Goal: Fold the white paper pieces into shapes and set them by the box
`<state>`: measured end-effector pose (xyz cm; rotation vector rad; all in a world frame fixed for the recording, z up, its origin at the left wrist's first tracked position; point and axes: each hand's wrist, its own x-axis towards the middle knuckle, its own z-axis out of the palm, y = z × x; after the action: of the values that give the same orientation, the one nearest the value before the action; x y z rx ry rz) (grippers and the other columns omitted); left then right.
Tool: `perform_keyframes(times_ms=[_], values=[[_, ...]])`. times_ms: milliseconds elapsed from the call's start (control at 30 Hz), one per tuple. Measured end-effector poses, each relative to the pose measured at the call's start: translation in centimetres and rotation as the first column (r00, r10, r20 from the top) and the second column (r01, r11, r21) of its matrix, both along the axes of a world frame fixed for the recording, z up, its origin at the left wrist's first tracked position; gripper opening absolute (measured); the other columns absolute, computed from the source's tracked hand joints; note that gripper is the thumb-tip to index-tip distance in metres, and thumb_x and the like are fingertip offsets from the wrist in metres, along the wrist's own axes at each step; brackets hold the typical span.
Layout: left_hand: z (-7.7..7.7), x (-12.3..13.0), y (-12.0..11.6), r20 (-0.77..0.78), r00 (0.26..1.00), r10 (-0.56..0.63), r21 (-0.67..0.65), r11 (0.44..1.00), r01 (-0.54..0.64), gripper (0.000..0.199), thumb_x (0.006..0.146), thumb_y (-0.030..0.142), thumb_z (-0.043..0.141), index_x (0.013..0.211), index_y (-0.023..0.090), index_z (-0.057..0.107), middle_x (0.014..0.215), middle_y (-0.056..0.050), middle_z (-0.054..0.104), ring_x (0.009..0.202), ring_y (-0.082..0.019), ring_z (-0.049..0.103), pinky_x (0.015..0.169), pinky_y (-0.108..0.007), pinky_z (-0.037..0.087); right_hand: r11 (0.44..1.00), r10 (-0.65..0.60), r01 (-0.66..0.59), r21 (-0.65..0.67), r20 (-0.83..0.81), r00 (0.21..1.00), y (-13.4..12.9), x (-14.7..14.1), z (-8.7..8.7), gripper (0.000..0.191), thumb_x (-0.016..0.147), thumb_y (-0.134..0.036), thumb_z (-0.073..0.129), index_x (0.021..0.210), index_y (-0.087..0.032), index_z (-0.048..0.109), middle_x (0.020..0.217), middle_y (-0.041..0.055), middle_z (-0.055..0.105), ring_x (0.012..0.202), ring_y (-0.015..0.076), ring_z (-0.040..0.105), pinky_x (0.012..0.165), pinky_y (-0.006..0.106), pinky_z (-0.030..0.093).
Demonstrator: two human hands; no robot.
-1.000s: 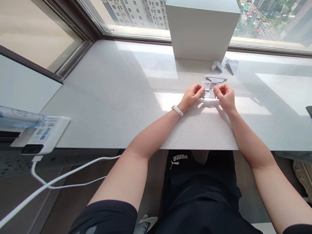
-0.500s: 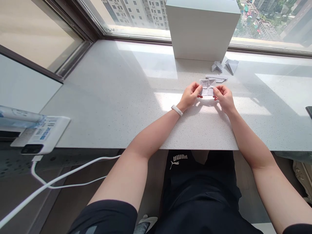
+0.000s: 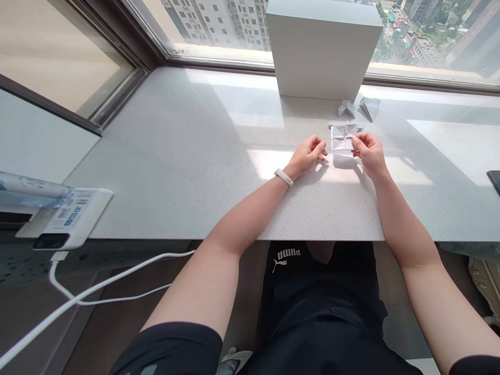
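Observation:
Pinched between thumb and fingers of my right hand (image 3: 367, 152) is a creased, folded white paper (image 3: 342, 137), raised over the white counter (image 3: 175, 156). My left hand (image 3: 309, 155) is just left of the paper, apart from it, with its fingers curled together; whether they hold anything is too small to tell. Behind the held paper lies a flat folded paper strip (image 3: 360, 128), partly covered. Farther back are a small many-pointed paper piece (image 3: 346, 109) and a pointed, cone-like folded paper (image 3: 370, 108).
A large white box (image 3: 320, 57) stands against the window at the back. On the left, a white power bank (image 3: 80, 216) with a white cable (image 3: 117, 276) sits at the counter's edge. A dark object (image 3: 494, 181) lies at the far right.
My left hand has let go of the paper. My right hand has moved slightly right, carrying the paper with it.

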<state>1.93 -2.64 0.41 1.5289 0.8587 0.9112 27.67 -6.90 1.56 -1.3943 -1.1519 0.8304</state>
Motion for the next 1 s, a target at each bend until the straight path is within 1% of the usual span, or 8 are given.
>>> perform_keyframes(times_ms=[100,200,333,433,533,667,833,1000], values=[[0.4,0.1,-0.2,-0.014,1.000,0.002,-0.012,1.000,-0.003,0.026,0.128,0.031,0.069,0.103,0.023,0.065,0.100,-0.005,0.089,0.081,-0.014,0.082,0.079,-0.026,0.065,0.986,-0.165,0.166,-0.008,0.071,0.984,0.6,4.2,1.3,0.046,0.094,-0.059,0.099,0.093,-0.028,0.065,0.089,-0.0017,0.066,0.078,0.0166,0.069,0.070,0.031,0.059],[0.7,0.2,-0.3,-0.034,0.999,0.019,-0.006,1.000,-0.019,0.027,0.128,0.029,0.070,0.102,0.023,0.064,0.099,-0.006,0.089,0.079,-0.014,0.082,0.077,-0.026,0.064,0.938,-0.334,0.346,-0.036,0.187,0.924,1.0,8.2,1.9,0.033,0.100,-0.043,0.094,0.093,-0.028,0.065,0.090,0.0000,0.069,0.081,0.0187,0.072,0.072,0.033,0.058],[0.9,0.2,-0.3,-0.042,0.999,0.019,-0.008,1.000,-0.019,0.028,0.127,0.029,0.071,0.101,0.023,0.064,0.100,-0.006,0.089,0.080,-0.015,0.083,0.078,-0.028,0.065,0.892,-0.403,0.439,-0.103,0.254,0.879,1.7,11.1,1.2,0.026,0.102,-0.035,0.089,0.093,-0.028,0.066,0.092,0.0011,0.073,0.081,0.0210,0.072,0.074,0.037,0.060],[0.8,0.2,-0.3,-0.032,0.999,0.024,-0.014,1.000,-0.024,0.028,0.127,0.028,0.072,0.100,0.024,0.063,0.097,-0.005,0.088,0.079,-0.015,0.083,0.077,-0.027,0.064,0.885,-0.413,0.455,-0.098,0.285,0.865,2.5,11.5,0.7,0.020,0.101,-0.024,0.084,0.092,-0.027,0.067,0.090,0.0006,0.072,0.081,0.0220,0.071,0.078,0.039,0.063],[0.8,0.2,-0.2,-0.019,0.999,0.027,-0.032,0.999,-0.027,0.030,0.127,0.027,0.070,0.099,0.024,0.062,0.096,-0.004,0.087,0.077,-0.015,0.083,0.076,-0.027,0.064,0.874,-0.423,0.483,-0.059,0.400,0.814,3.2,11.1,0.9,0.020,0.100,-0.016,0.081,0.089,-0.027,0.067,0.090,0.0013,0.073,0.088,0.0249,0.075,0.095,0.046,0.068],[0.8,0.2,-0.3,-0.011,1.000,0.028,-0.034,0.999,-0.028,0.029,0.128,0.027,0.070,0.099,0.023,0.063,0.096,-0.005,0.087,0.076,-0.015,0.083,0.074,-0.027,0.065,0.867,-0.403,0.497,-0.028,0.548,0.733,3.8,10.5,1.4,0.029,0.099,-0.011,0.082,0.084,-0.029,0.064,0.094,0.0062,0.077,0.101,0.0310,0.080,0.117,0.053,0.066],[0.7,0.0,-0.4,-0.015,0.999,0.029,-0.030,0.999,-0.029,0.028,0.128,0.030,0.071,0.101,0.023,0.065,0.098,-0.006,0.088,0.077,-0.015,0.083,0.076,-0.027,0.065,0.848,-0.414,0.530,-0.018,0.601,0.684,4.6,10.4,0.9,0.034,0.098,-0.012,0.080,0.081,-0.032,0.058,0.098,0.0106,0.080,0.106,0.0344,0.081,0.122,0.058,0.064],[0.6,-0.1,-0.2,-0.009,0.999,0.032,-0.034,0.999,-0.032,0.029,0.126,0.035,0.076,0.102,0.023,0.066,0.098,-0.006,0.088,0.078,-0.016,0.084,0.078,-0.030,0.067,0.849,-0.430,0.528,0.016,0.603,0.672,5.5,11.4,-0.4,0.029,0.094,-0.018,0.080,0.083,-0.032,0.058,0.091,0.0092,0.076,0.105,0.0366,0.079,0.120,0.064,0.066]])
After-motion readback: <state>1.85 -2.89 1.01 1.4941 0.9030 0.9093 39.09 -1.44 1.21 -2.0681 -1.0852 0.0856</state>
